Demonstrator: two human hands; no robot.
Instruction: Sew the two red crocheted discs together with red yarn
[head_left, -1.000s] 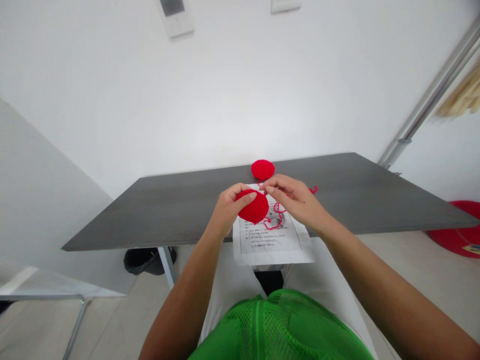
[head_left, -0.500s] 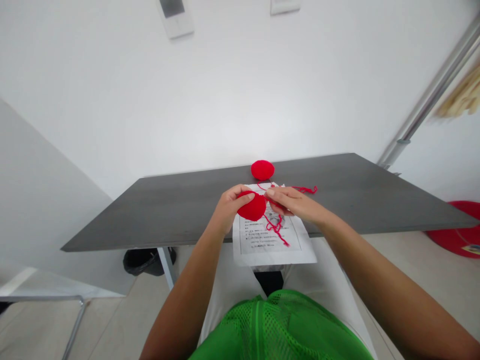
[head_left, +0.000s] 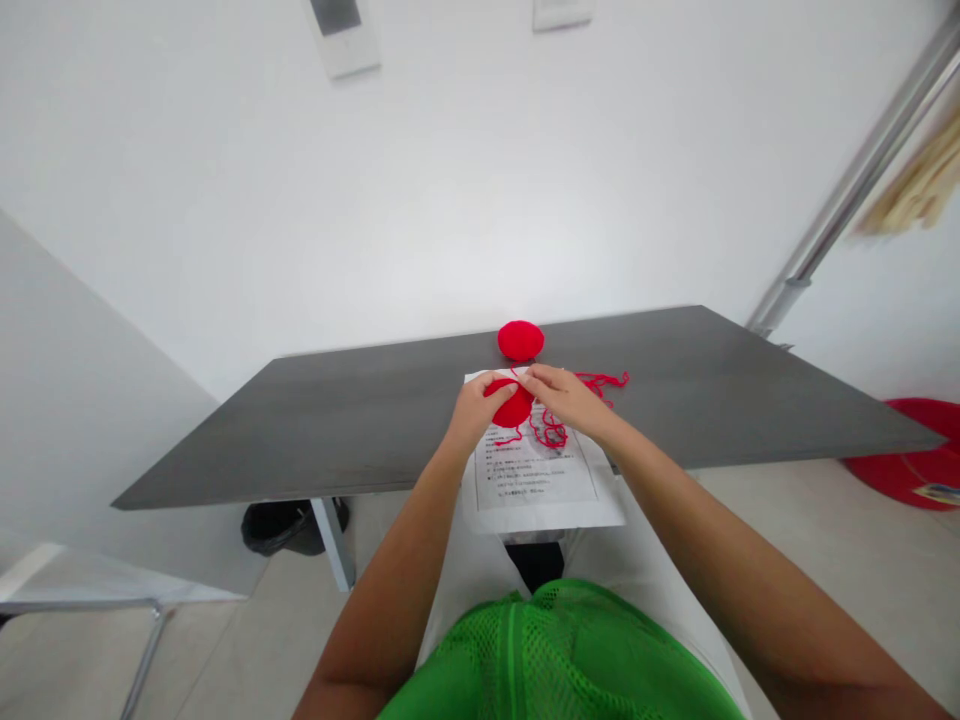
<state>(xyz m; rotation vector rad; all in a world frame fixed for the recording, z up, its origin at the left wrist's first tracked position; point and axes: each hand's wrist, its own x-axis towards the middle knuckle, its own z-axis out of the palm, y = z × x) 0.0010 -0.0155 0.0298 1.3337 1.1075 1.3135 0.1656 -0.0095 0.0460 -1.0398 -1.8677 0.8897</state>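
Red piece (head_left: 512, 409) held over the sheet (head_left: 540, 514). Left grip (head_left: 475, 408) clamped on it; right grip (head_left: 567, 398) at its 2 o'clock edge, can't tell if pinching. Body looks formed; yarn (head_left: 553, 438) at 4 o'clock left loose. Red ball (head_left: 520, 341) at 12 on surface (head_left: 352, 420).
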